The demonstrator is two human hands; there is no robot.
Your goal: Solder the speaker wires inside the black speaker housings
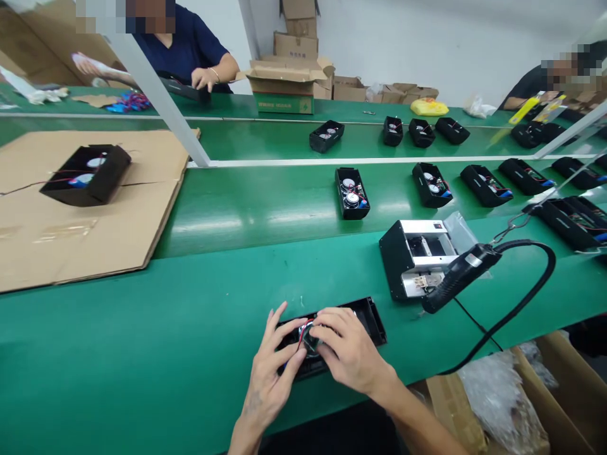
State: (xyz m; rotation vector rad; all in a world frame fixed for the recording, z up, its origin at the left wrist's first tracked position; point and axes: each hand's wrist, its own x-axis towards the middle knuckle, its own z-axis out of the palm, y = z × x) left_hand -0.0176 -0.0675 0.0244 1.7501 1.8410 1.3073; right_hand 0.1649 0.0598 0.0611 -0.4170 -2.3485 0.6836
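A long black speaker casing (374,321) lies open on the green bench under both my hands. My left hand (272,363) has its thumb and index finger closed around red wires (303,330), while its other fingers stretch out over the casing's left end. The fingertips of my right hand (351,351) pinch a small green circuit board (311,341) above the casing's middle. Part of the board and most of the casing's inside are hidden by my fingers.
A black electric screwdriver (458,281) hangs at right beside a screw feeder (403,259). Several speaker casings (351,193) stand on the conveyor. Cardboard (95,240) at left bears another casing (88,177). A co-worker's hand (205,79) touches a casing across the line.
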